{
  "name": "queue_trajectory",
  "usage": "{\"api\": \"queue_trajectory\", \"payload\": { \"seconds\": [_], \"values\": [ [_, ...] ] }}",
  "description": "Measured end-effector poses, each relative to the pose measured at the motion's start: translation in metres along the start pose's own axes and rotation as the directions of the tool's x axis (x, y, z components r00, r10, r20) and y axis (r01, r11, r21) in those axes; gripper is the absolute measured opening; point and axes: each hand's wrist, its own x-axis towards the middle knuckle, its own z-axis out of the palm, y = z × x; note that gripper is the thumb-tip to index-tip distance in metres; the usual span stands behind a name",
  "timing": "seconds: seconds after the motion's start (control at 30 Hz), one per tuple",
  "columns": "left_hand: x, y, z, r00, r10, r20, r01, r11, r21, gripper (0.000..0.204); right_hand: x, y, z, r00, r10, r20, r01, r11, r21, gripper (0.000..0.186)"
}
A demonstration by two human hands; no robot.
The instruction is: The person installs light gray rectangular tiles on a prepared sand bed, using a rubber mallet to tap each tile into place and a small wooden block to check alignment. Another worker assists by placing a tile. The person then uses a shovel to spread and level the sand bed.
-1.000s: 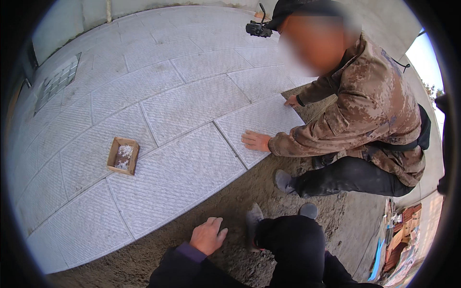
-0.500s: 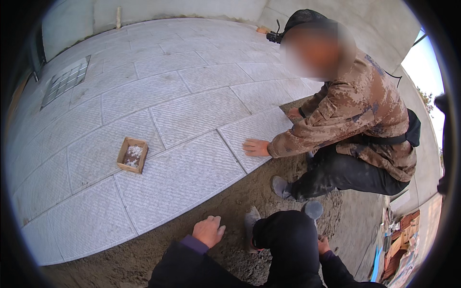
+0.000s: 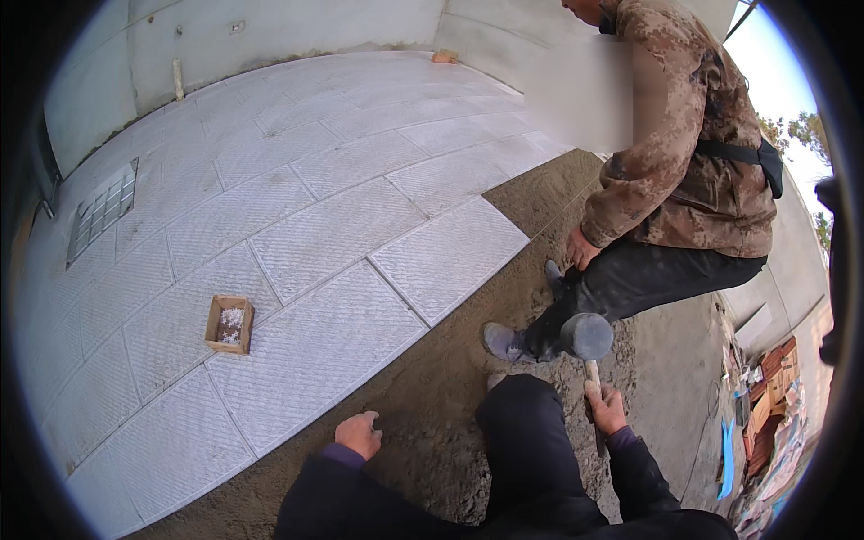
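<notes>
My right hand [image 3: 608, 409] is wrapped round the wooden handle of a rubber mallet [image 3: 588, 338]. The mallet's thick dark grey head is raised in front of my knee. My left hand [image 3: 359, 436] hangs over bare grey mortar beside the tile edge, its fingers curled in and nothing visible in them. Nearest it is a large ribbed light-grey paving tile [image 3: 310, 360]. Beyond that lies the end tile [image 3: 450, 256] of the row, flat against its neighbours with a narrow joint between. A small wooden box [image 3: 230, 325] holding white tile spacers sits on the paving.
A co-worker [image 3: 688, 144] in a camouflage jacket stands bent at the right, feet on the mortar bed [image 3: 432, 405]. A metal grate [image 3: 103, 211] lies at the left. Concrete walls [image 3: 315, 31] bound the far side. Stacked reddish boards [image 3: 769, 400] lie at the right.
The co-worker has lifted both hands off the end tile and risen. My right hand has brought the mallet up and forward. My left hand has drawn slightly back to the left.
</notes>
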Motion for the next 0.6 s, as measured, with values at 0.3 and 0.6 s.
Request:
{"api": "queue_trajectory", "payload": {
  "seconds": [0.3,0.6],
  "values": [
    [0.017,0.068,0.008,0.960,0.095,-0.262,-0.086,0.995,0.047,0.018,0.164,0.013,0.089,0.938,-0.056,0.343,0.139,0.965,-0.224,0.048],
    [0.151,0.086,0.000,0.930,0.258,-0.262,-0.198,0.952,0.234,0.071,0.243,0.079,0.067,0.911,-0.152,0.383,0.273,0.919,-0.284,0.047]
  ]
}}
